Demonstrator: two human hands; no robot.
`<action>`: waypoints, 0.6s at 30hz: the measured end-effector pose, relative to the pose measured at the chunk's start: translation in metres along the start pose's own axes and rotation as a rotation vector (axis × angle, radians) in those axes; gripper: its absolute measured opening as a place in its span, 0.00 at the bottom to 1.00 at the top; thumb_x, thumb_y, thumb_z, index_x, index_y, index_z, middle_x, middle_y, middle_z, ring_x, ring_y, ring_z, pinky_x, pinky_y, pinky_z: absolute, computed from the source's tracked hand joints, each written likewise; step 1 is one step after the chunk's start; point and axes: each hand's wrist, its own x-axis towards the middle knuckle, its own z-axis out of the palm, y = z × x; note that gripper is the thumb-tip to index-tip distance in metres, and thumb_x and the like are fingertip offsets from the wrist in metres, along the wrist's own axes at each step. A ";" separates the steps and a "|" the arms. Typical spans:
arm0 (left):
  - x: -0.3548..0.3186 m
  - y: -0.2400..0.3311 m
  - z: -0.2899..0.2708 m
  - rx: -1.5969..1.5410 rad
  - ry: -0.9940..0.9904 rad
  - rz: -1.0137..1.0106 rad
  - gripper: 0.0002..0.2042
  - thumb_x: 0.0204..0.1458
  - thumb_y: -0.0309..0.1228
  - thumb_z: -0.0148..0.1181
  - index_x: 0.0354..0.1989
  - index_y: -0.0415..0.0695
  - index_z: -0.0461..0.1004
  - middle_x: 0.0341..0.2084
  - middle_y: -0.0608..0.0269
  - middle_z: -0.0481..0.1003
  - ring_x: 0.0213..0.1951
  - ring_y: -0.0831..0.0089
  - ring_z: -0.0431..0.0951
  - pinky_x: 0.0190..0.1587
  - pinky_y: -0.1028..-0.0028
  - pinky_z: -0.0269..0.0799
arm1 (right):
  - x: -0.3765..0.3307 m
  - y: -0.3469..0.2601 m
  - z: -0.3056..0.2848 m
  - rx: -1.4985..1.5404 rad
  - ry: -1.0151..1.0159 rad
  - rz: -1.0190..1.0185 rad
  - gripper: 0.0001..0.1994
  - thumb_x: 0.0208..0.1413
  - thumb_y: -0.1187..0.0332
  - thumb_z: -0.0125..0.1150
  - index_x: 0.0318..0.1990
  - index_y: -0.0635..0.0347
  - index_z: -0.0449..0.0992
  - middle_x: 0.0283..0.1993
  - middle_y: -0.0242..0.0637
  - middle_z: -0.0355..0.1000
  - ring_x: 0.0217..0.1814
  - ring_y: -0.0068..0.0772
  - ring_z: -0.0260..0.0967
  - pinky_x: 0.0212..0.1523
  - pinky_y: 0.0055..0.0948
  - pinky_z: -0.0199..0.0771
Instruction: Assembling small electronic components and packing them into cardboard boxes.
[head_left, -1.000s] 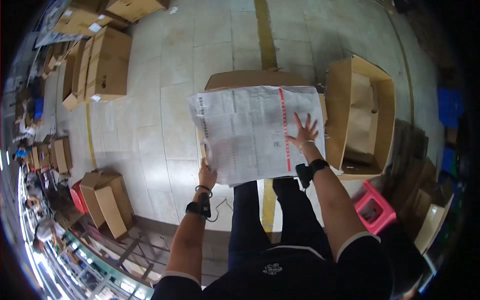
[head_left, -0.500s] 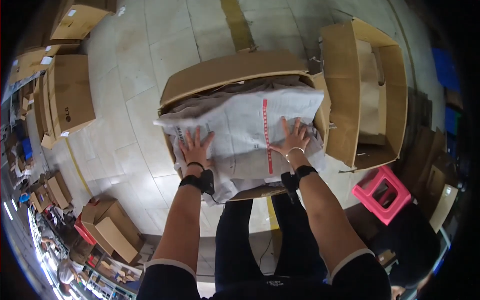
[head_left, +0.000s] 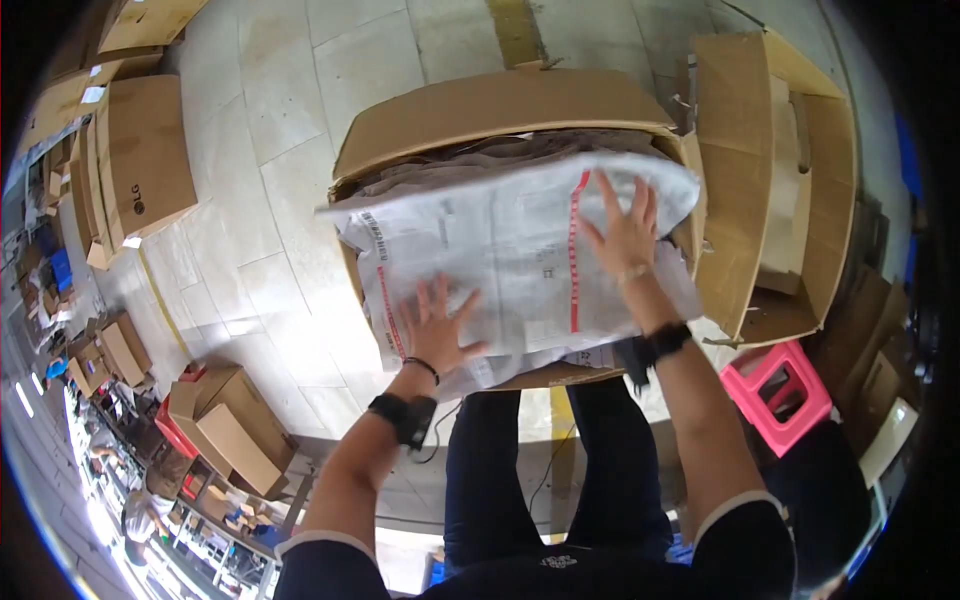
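Observation:
A large open cardboard box (head_left: 520, 102) stands on the floor before me, its far flap raised. Over its top lies a crumpled pale plastic mailing bag (head_left: 500, 250) with red stripes. Beneath it, more greyish bags or sheets (head_left: 480, 158) show along the box's far side. My left hand (head_left: 437, 325) lies spread on the near left part of the bag, fingers apart. Toward the bag's far right edge, my right hand (head_left: 628, 232) rests with fingers stretched out. Neither hand grips anything. What lies deeper in the box is hidden.
At the right stands another open cardboard box (head_left: 730, 180), with a pink plastic stool (head_left: 780, 398) nearer me. Closed cartons (head_left: 150, 155) are stacked at the left. A smaller carton (head_left: 235, 430) sits at the lower left, by shelving and a person farther off.
My right hand has slid away from me toward the bag's far right edge. My left hand has come nearer me. The bag lies flatter, with a second red stripe showing at left.

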 end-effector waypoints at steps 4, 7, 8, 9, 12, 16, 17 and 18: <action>0.020 -0.023 0.047 0.171 -0.228 0.111 0.47 0.32 0.62 0.64 0.65 0.77 0.48 0.69 0.58 0.33 0.68 0.41 0.31 0.61 0.34 0.26 | 0.072 -0.011 0.054 -0.101 -0.430 0.228 0.42 0.47 0.40 0.57 0.67 0.22 0.40 0.73 0.49 0.30 0.69 0.66 0.40 0.61 0.58 0.56; 0.033 -0.030 0.079 0.131 -0.068 0.127 0.44 0.34 0.58 0.65 0.65 0.75 0.51 0.69 0.59 0.34 0.68 0.43 0.32 0.61 0.35 0.28 | 0.081 -0.010 0.081 0.012 -0.503 0.328 0.46 0.46 0.41 0.60 0.68 0.24 0.36 0.73 0.47 0.28 0.70 0.66 0.39 0.61 0.59 0.56; 0.021 -0.026 0.068 0.128 -0.094 0.107 0.44 0.34 0.58 0.65 0.65 0.75 0.51 0.69 0.59 0.34 0.68 0.43 0.32 0.61 0.35 0.28 | 0.075 -0.014 0.066 -0.031 -0.506 0.234 0.45 0.46 0.44 0.62 0.68 0.27 0.40 0.73 0.48 0.31 0.69 0.65 0.41 0.61 0.60 0.56; 0.020 -0.016 0.054 0.158 -0.139 0.129 0.43 0.36 0.55 0.66 0.65 0.75 0.52 0.69 0.60 0.36 0.68 0.44 0.32 0.61 0.35 0.30 | 0.063 0.001 0.059 -0.121 -0.445 0.175 0.45 0.45 0.44 0.63 0.68 0.28 0.42 0.72 0.48 0.34 0.70 0.65 0.40 0.61 0.60 0.56; -0.003 -0.027 0.050 0.040 0.019 0.149 0.42 0.35 0.49 0.69 0.64 0.72 0.55 0.69 0.59 0.39 0.68 0.45 0.33 0.61 0.34 0.33 | 0.011 0.008 -0.001 -0.372 -0.396 -0.064 0.45 0.39 0.46 0.68 0.67 0.30 0.50 0.71 0.50 0.41 0.72 0.66 0.33 0.62 0.62 0.53; 0.004 -0.014 -0.031 0.104 0.141 0.068 0.45 0.34 0.50 0.70 0.65 0.74 0.51 0.69 0.58 0.39 0.67 0.40 0.32 0.60 0.32 0.34 | -0.078 0.021 -0.051 -0.361 -0.796 0.007 0.58 0.28 0.48 0.75 0.67 0.20 0.39 0.73 0.47 0.28 0.72 0.68 0.29 0.60 0.72 0.45; 0.021 -0.018 -0.037 0.178 0.066 0.017 0.49 0.31 0.51 0.71 0.65 0.75 0.48 0.69 0.58 0.39 0.67 0.40 0.32 0.60 0.31 0.34 | -0.083 0.028 -0.043 -0.365 -0.781 0.006 0.58 0.28 0.48 0.75 0.67 0.20 0.39 0.73 0.47 0.28 0.72 0.68 0.29 0.60 0.72 0.45; 0.036 -0.024 -0.044 0.250 -0.010 -0.039 0.53 0.29 0.52 0.72 0.66 0.76 0.44 0.69 0.58 0.39 0.67 0.39 0.31 0.59 0.31 0.35 | -0.087 0.036 -0.028 -0.412 -0.780 0.029 0.59 0.28 0.48 0.75 0.67 0.18 0.36 0.73 0.46 0.25 0.71 0.68 0.29 0.59 0.73 0.45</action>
